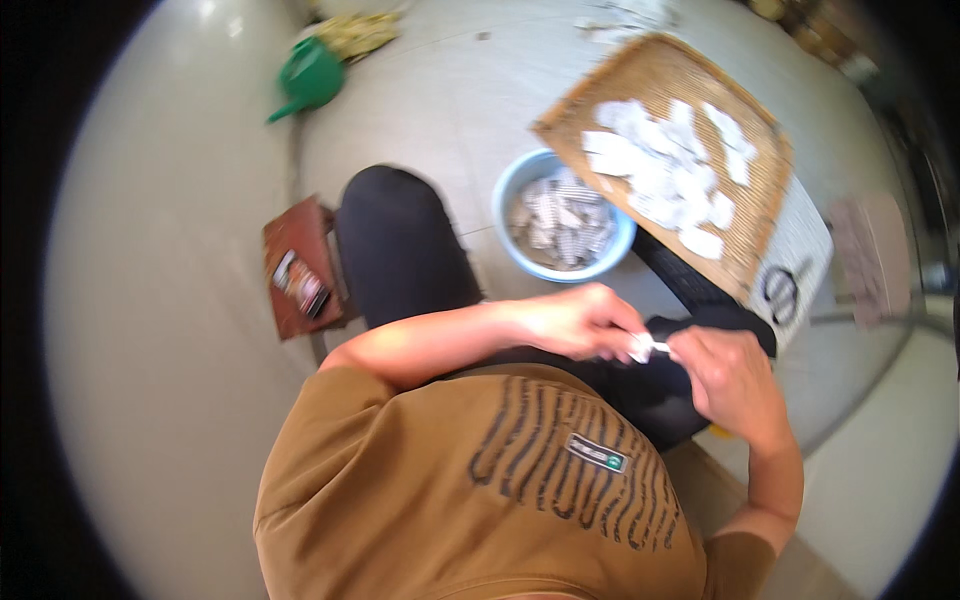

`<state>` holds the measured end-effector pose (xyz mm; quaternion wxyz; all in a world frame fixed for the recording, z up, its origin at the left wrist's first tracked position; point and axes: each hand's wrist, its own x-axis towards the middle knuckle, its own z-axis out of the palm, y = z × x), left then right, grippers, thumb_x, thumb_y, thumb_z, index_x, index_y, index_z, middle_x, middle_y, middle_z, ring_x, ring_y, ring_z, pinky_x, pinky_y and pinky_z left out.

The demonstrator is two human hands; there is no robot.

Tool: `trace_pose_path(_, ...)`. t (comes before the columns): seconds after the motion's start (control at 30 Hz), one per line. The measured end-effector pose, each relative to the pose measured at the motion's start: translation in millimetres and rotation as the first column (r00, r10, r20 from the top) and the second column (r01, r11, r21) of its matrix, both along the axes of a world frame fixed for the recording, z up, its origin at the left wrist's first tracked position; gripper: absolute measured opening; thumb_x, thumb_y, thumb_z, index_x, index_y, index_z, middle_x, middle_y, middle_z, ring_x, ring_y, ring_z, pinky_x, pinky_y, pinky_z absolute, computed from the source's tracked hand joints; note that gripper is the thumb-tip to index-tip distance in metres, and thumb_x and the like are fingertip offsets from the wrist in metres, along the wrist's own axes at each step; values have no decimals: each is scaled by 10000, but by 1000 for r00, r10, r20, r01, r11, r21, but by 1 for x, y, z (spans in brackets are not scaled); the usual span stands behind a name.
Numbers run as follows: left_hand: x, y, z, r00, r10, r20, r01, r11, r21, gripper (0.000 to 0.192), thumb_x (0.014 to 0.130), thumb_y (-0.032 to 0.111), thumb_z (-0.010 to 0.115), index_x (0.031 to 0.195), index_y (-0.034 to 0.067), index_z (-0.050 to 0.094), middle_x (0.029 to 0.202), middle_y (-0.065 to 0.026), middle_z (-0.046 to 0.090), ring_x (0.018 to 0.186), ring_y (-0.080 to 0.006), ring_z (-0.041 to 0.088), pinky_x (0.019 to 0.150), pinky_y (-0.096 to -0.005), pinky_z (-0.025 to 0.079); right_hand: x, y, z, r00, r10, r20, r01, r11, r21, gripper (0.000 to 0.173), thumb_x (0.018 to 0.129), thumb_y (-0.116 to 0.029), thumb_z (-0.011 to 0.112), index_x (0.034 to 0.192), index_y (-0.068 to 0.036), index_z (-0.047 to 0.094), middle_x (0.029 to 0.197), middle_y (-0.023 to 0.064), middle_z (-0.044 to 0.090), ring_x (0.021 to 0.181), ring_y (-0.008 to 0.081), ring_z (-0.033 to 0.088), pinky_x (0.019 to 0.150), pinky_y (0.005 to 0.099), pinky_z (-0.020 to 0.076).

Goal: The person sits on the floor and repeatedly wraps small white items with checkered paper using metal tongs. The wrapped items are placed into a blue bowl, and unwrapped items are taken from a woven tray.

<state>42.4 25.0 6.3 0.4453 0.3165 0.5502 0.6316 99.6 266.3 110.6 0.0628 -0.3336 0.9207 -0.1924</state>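
Over my lap, my left hand [589, 324] pinches a small crumpled white piece [640, 347], which looks like cloth or paper. A narrow white strip runs from it to the fingertips of my right hand [724, 371], which grip its other end. My fingers hide most of the piece. Ahead of my hands, many similar white pieces [660, 165] lie loosely on a square woven bamboo tray [739, 82]. Under the tray's near left edge, a light blue plastic basin [504, 238] holds crumpled striped pieces [566, 217].
Black-handled scissors [781, 292] rest on a white surface [811, 240] beside the tray. To my left, a phone-like object [301, 285] lies on a reddish-brown stool [281, 238]. A green watering can [309, 75] and yellow cloth [356, 34] are on the floor farther off.
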Motion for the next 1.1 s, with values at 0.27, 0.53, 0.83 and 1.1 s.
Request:
trace_pose_path(0.27,13,12,-28,995,50,-88,-53,998,-32,288,1031,278,643,1099,15,740,777,-48,714,659,-131,629,597,-311,493,5,-15,-31,994,-31,103,33,999,-18,47,901,8,646,936,-19,632,810,154,660,733,366,668,618,421,494)
trace_pose_path(0.53,3,4,-7,941,144,-307,-190,974,-125,539,952,510,705,1128,1,708,629,-55,633,554,-138,607,536,-324,465,-5,-18,-15,992,-93,83,102,989,-109,67,903,10,656,961,-19,641,820,156,674,703,368,657,624,430,496)
trace_pose_path(0.83,-17,-7,18,811,530,-248,-557,829,-49,390,935,422,760,1014,40,781,731,-47,696,713,-80,643,617,-277,502,5,5,-13,907,-417,63,418,869,-264,63,946,17,626,983,7,675,769,138,667,635,256,651,591,348,492)
trace_pose_path(1.1,-19,15,10,696,667,265,-691,723,-5,180,876,157,844,933,28,732,671,35,594,549,-28,439,500,-211,305,-13,-51,-82,877,-480,19,397,701,-592,109,921,46,668,1020,7,645,818,169,684,687,280,703,618,346,542)
